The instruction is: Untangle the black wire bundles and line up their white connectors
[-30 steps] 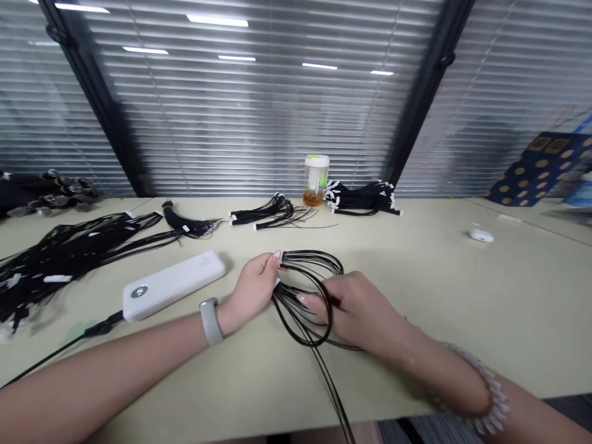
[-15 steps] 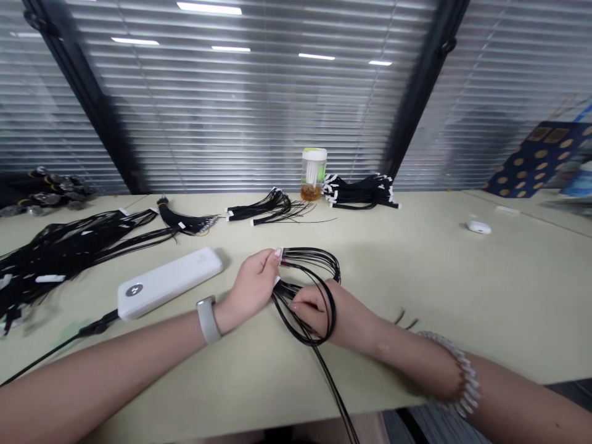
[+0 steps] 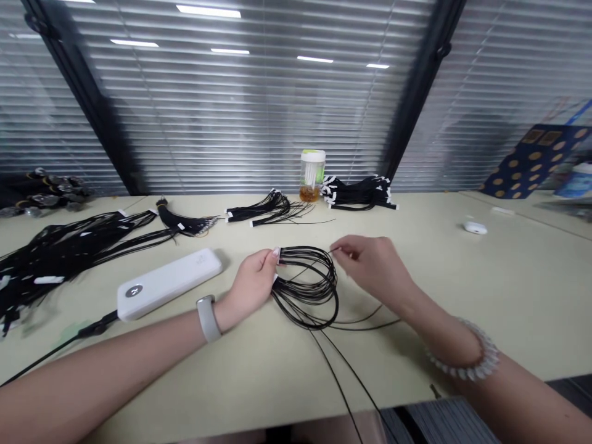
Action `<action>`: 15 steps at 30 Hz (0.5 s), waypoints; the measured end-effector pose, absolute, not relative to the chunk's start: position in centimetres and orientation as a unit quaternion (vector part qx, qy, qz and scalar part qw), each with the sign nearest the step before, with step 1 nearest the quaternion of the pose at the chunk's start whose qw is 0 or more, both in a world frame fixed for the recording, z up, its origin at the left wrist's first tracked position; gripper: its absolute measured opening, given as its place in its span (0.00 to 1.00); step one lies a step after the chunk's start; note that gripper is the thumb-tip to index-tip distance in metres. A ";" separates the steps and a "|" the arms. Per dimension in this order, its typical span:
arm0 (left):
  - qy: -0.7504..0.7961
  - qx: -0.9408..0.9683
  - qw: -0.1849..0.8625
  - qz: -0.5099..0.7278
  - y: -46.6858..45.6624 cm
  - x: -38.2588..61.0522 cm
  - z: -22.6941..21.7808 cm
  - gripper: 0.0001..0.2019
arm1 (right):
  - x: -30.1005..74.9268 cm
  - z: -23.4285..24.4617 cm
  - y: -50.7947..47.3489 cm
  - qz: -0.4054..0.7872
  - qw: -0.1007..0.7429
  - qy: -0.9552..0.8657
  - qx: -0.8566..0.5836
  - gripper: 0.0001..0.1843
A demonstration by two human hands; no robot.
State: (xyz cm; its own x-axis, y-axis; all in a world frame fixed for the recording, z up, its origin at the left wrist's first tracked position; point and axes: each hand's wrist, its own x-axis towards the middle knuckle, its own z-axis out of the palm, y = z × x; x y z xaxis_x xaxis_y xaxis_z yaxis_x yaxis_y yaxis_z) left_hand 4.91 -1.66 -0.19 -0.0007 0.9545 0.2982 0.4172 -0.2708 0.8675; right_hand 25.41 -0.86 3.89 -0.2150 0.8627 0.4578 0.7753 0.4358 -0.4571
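My left hand grips the white-tagged ends of a bundle of thin black wires on the pale table. The wires curve from it in loops, and several long strands trail toward the table's front edge. My right hand hangs just right of the loops, its fingertips pinched on what looks like one thin black wire. A bracelet of pale beads circles my right wrist, and a grey band circles my left.
A white power bank with a black cable lies left of my left hand. Beyond it are a large heap of black wires and smaller tagged bundles. A clear jar stands by the window blinds. A small white object lies right.
My right hand has drawn out of the wire loops, moving up and to the right. The loops now lie more open, with loose strands trailing right. My left hand has stayed in place.
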 end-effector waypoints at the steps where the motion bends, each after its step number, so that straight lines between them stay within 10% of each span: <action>1: 0.531 0.646 0.285 0.468 -1.6 4.9 -0.2 0.19 | 25.8 3.9 -0.5 0.083 0.402 -0.751 -0.518 0.10; 8: 0.527 0.653 0.301 0.453 -1.6 4.9 -0.4 0.20 | 26.2 3.6 1.0 0.247 0.658 -0.583 -0.407 0.13; 15: 0.508 0.670 0.302 0.449 -1.5 4.8 -0.5 0.20 | 24.3 2.5 -0.3 0.360 0.441 -0.701 -0.430 0.20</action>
State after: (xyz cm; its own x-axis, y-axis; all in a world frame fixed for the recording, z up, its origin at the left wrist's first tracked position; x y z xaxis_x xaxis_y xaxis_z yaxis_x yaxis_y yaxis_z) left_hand 4.78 -1.49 -0.54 0.0800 0.9523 0.2944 0.4091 -0.3007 0.8615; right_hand 24.30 -0.29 2.50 -0.2412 0.9202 0.3083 0.2866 0.3710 -0.8833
